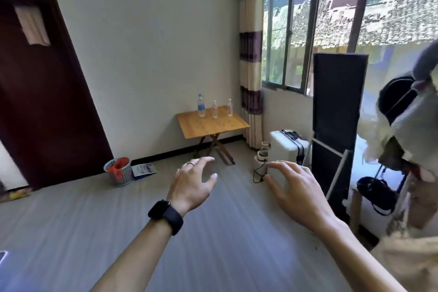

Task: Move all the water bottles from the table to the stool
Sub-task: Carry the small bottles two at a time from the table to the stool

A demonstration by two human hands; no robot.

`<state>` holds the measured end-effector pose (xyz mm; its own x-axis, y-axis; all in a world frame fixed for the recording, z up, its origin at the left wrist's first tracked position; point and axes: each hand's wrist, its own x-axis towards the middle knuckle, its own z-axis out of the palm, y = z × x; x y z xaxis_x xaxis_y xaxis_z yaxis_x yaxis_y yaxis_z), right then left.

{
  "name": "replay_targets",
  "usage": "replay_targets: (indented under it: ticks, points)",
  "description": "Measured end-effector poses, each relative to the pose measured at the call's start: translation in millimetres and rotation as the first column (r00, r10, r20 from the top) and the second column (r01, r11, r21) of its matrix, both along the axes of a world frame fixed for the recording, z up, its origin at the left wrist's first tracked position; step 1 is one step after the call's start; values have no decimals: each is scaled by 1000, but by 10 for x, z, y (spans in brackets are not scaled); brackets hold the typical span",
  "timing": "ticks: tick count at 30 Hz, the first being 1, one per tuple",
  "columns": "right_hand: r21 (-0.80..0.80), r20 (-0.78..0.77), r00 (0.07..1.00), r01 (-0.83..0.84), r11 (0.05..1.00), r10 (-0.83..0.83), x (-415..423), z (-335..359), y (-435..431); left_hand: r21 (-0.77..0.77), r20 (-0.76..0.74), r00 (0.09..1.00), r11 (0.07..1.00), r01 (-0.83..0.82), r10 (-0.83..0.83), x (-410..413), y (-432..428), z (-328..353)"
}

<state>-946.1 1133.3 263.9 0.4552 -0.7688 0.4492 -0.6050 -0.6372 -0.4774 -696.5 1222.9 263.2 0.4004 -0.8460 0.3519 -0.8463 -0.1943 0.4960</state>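
Observation:
Three clear water bottles stand in a row at the back of a small wooden folding table (213, 127) against the far wall. The left bottle (201, 105) is tallest, with a blue cap and label. The middle bottle (214, 109) and the right bottle (229, 107) are smaller. Both my hands reach forward over the floor, well short of the table. My left hand (193, 181), with a ring and a dark wristwatch, has its fingers spread and holds nothing. My right hand (296, 188) is also spread and empty. No stool is in view.
A dark door (45, 92) leans at the left. A small basket (118, 170) and papers lie by the wall. A white suitcase (288, 147), a tall black speaker (336, 123), bags and hanging clothes crowd the right side under the window. Grey floor stretches between me and the table.

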Motion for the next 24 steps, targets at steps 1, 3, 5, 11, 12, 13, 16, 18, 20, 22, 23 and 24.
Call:
replay_targets:
  ticks: [1,3,5,11,12,13,16,18,20,22,23,24]
  points:
    - [-2,9,1000,-12,1000,12,64,17,-184,-7,1,1000,1000,-12,12,62,-166,36]
    - [-12,25,999,-30,999,31,162,61,-564,-21,-15,999,999,-37,36,165,-499,110]
    - [-15,26,999,-48,999,48,244,122,-939,-24,-34,998,998,-60,60,253,-815,179]
    - [-34,74,993,-87,996,90,623,233,-2046,-51,-49,991,991,-123,121,607,-1609,225]
    - [-28,77,992,-96,995,98,712,226,-2207,-45,-43,991,990,-130,128,684,-1724,217]
    - [-28,77,991,-106,994,108,811,222,-2360,-41,-42,990,989,-139,137,769,-1841,212]
    - [-47,78,989,-125,991,128,1165,220,-2854,-42,-35,986,986,-162,161,1079,-2260,220]
    - [-67,94,987,-124,990,130,1421,223,-3180,-43,-12,986,985,-170,169,1316,-2558,207]
    - [-83,97,987,-119,989,127,1695,228,-3496,-50,-5,985,984,-173,173,1577,-2864,189]
    - [-88,97,987,-121,989,129,1976,240,-3806,-63,-15,985,983,-175,175,1853,-3175,174]
    - [-82,99,986,-123,989,131,2113,255,-3962,-62,-21,984,982,-176,175,1996,-3333,172]
    - [-76,97,986,-125,989,132,2249,268,-4129,-61,-24,984,982,-177,176,2138,-3499,176]
